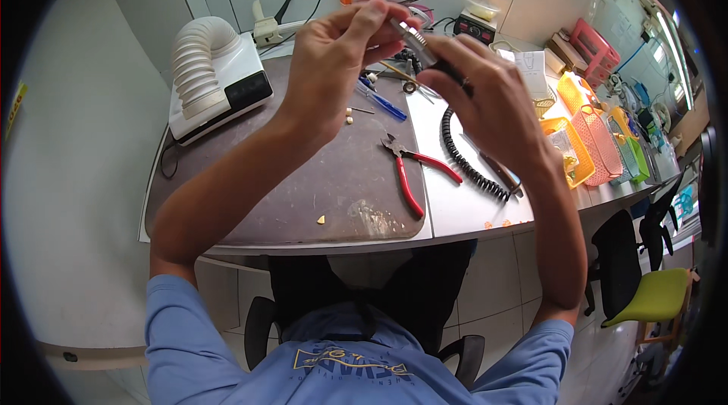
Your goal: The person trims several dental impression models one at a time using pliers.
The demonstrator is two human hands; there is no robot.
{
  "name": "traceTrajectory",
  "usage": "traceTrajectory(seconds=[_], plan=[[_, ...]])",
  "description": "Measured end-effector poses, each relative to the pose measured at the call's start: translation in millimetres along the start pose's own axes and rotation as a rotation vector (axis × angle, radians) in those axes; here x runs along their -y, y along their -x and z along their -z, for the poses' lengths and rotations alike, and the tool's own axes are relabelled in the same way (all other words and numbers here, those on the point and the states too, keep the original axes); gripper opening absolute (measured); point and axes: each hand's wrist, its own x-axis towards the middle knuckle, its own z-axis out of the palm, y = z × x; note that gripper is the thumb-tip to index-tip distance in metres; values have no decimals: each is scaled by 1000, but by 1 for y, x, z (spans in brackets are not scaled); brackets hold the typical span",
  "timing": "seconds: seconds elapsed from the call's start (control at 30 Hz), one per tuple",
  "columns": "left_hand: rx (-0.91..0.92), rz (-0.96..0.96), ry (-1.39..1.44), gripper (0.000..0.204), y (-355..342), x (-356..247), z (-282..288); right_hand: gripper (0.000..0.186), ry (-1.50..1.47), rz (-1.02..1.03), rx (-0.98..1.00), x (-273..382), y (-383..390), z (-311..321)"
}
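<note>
A brown mat [334, 185] covers the left of the white counter [462, 211], a hosed white machine [220, 86] at its back-left corner. The left hand [334, 48] and right hand [481, 79] come together above its back-right corner, beyond red-handled pliers [400, 151] straddling its right edge. The right grips a silver tool [415, 42]; the left's fingers bunch narrowly at its tip, holding what, I can't tell. Looks like close handwork there, calling for steadiness. A yellowish chip [321, 220] lies near the mat's front edge.

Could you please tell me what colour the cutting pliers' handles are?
The handles are red, seen best in the head view.
</note>
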Motion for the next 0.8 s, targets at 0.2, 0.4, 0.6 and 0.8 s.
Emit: traceTrajectory(seconds=[0.2, 0.4, 0.6, 0.8], plan=[[-360, 376, 1, 29, 7, 58, 74, 33, 14, -188, 499, -2, 22, -50], [-40, 169, -1220, 24, -2, 74, 120, 35, 97, -131, 554, -10, 37, -72], [86, -286, -1313, 40, 6, 74, 100, 25, 131, -119, 344, -34, 23, -53], [452, -325, -1112, 45, 58, 42, 52, 12, 326, -353, 345, -140, -54, -23]])
